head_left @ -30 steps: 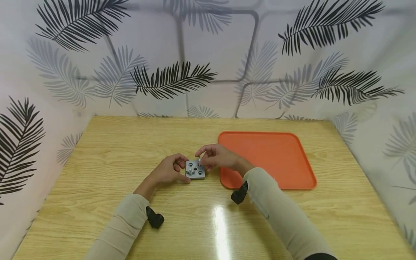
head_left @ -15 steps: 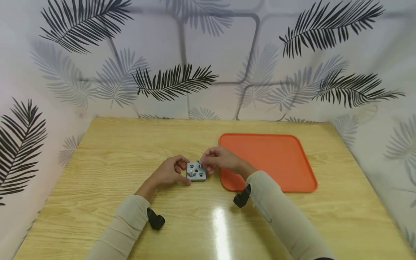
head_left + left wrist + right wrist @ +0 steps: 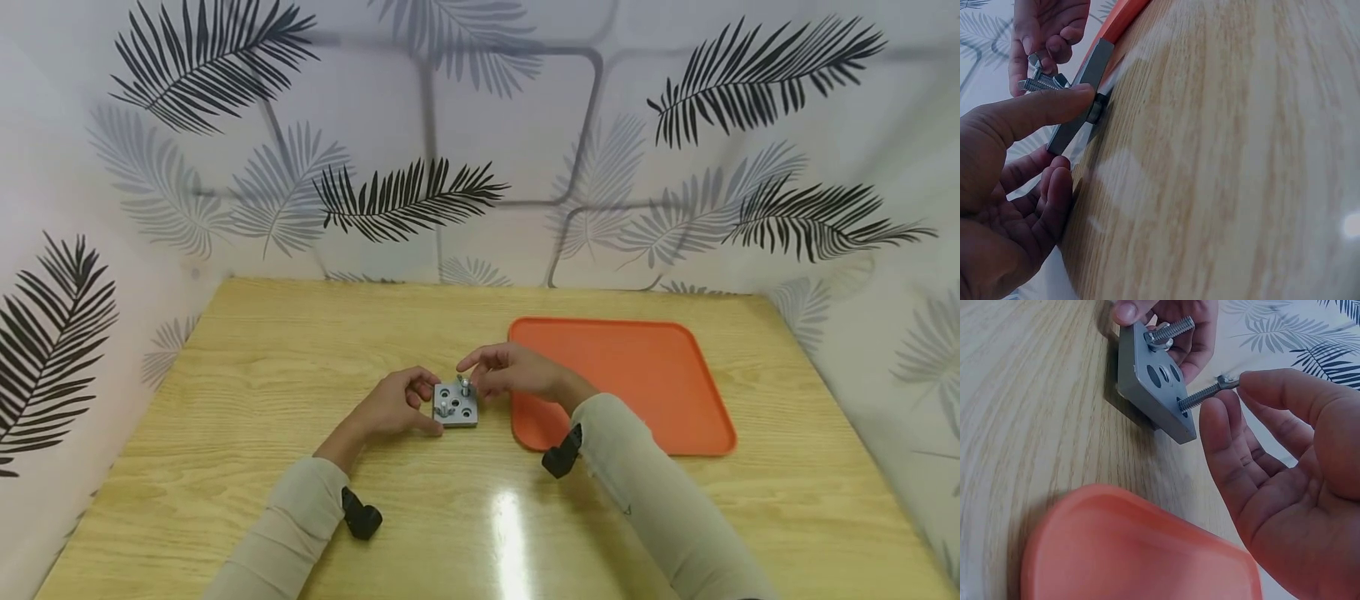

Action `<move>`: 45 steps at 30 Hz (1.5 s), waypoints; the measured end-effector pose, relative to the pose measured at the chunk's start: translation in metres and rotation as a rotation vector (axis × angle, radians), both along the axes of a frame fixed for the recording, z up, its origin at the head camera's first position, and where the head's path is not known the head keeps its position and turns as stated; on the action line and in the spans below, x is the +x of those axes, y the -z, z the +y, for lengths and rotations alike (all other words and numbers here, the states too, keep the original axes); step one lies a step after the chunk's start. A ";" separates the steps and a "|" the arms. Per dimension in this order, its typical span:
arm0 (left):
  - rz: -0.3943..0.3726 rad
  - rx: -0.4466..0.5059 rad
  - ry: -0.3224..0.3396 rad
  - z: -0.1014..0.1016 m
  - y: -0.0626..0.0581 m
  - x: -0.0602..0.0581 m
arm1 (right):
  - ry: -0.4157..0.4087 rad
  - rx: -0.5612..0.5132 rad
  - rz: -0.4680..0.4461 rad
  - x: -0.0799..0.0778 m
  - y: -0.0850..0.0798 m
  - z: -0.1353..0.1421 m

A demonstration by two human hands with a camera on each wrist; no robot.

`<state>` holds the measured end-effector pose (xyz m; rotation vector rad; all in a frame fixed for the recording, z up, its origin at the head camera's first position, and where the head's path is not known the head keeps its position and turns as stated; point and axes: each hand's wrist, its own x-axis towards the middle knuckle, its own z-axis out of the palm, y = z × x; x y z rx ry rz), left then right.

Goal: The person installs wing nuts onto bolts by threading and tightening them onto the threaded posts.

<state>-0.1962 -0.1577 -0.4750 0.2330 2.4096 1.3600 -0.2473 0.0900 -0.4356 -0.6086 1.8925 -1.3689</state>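
A square grey metal plate (image 3: 455,393) with several round holes stands low over the table, two threaded bolts rising from it. My left hand (image 3: 393,407) grips the plate's left side, thumb on the near edge and fingers at the far corner. On the near-left bolt (image 3: 1179,329), a wing nut (image 3: 1161,345) sits low against the plate. Thumb and finger of my right hand (image 3: 517,372) pinch another wing nut (image 3: 1227,382) at the top end of the far-right bolt (image 3: 1200,397). Its index finger extends past that nut in the head view.
An orange-red tray (image 3: 637,367) with a raised rim lies to the right, partly beneath my right wrist. The wooden table (image 3: 315,333) meets a leaf-patterned backdrop (image 3: 487,125) at its back edge. Both wrists carry a small black camera (image 3: 362,517).
My right fingers pull slightly back from the far-right bolt, then the index finger reaches out again over its wing nut. My left hand keeps its grip on the plate. The head view shifts slightly.
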 end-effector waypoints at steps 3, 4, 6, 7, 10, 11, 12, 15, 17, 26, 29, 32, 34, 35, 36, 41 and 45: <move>0.012 -0.003 0.009 -0.001 -0.001 0.000 | -0.005 0.001 0.008 0.000 0.000 -0.002; 0.016 -0.004 0.012 -0.001 -0.001 -0.001 | -0.007 0.004 0.014 0.000 0.000 -0.002; 0.025 -0.005 0.020 -0.002 -0.001 -0.002 | -0.008 0.012 0.026 0.000 0.000 -0.004; 0.028 -0.006 0.023 -0.002 -0.001 -0.002 | -0.007 0.016 0.031 0.000 0.000 -0.005; 0.033 -0.009 0.030 -0.003 -0.001 -0.003 | 0.012 0.029 0.033 0.000 0.001 -0.008; 0.035 -0.010 0.032 -0.003 -0.001 -0.003 | 0.023 0.032 0.030 0.001 0.002 -0.009; 0.034 -0.009 0.031 -0.003 -0.001 -0.003 | 0.033 0.033 0.028 0.001 0.003 -0.010; 0.029 -0.005 0.032 -0.003 -0.002 -0.002 | 0.068 0.031 0.029 0.002 0.007 -0.012; 0.027 -0.004 0.027 -0.003 -0.002 -0.002 | 0.093 0.031 0.029 0.003 0.008 -0.013; 0.020 -0.010 0.017 -0.003 -0.002 -0.001 | 0.131 -0.021 -0.012 0.005 0.012 -0.009; 0.016 -0.002 0.021 -0.004 -0.002 0.000 | 0.139 -0.033 -0.009 0.003 0.010 -0.007; 0.013 0.000 0.024 -0.004 -0.002 0.000 | 0.131 -0.036 -0.009 0.000 0.008 -0.005; 0.010 0.003 0.023 -0.003 -0.001 -0.001 | 0.110 -0.028 -0.013 -0.001 0.006 -0.005; 0.011 0.004 0.024 -0.003 -0.001 0.000 | 0.098 -0.021 -0.014 -0.001 0.006 -0.004; 0.013 0.002 0.025 -0.003 0.000 0.000 | 0.084 -0.014 -0.015 -0.001 0.005 -0.004; 0.016 0.004 0.021 -0.002 0.000 0.000 | 0.035 0.010 -0.009 -0.001 0.003 -0.005; 0.019 0.010 0.028 -0.003 0.001 -0.001 | 0.017 0.002 -0.007 0.000 0.005 -0.006</move>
